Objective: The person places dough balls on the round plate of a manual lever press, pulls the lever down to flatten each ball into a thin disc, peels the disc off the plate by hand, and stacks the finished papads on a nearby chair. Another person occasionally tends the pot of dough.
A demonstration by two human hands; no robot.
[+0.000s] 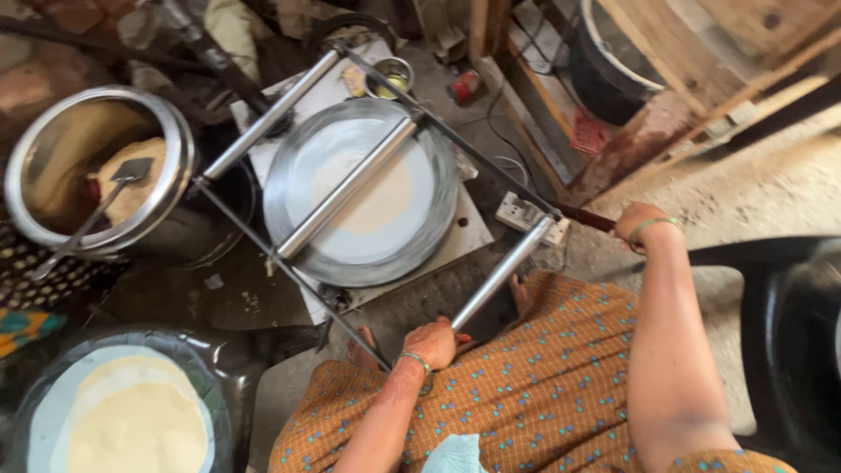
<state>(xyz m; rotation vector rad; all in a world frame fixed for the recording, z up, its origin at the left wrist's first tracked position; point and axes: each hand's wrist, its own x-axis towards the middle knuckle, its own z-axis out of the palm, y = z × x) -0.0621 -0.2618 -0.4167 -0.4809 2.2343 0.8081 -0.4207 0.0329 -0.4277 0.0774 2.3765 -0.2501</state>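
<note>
A metal frame with three steel rollers (pixel 350 186) lies across a round steel plate (pixel 289 229) that carries a flat pale dough disc (pixel 385 203). My left hand (pixel 431 342) grips the near corner of the frame, next to the closest roller (pixel 501 273). My right hand (pixel 638 224) is closed on the dark handle (pixel 583 217) at the frame's right end. Green bangles sit on both wrists. An orange dotted garment (pixel 526 394) covers my lap below.
A steel pot (pixel 175 131) at left holds dough and a flat spatula (pixel 96 210). A stack of thin rolled discs (pixel 131 420) rests on a dark sheet at lower left. A small bowl (pixel 392 77), black tub (pixel 613 79) and wooden frame stand behind.
</note>
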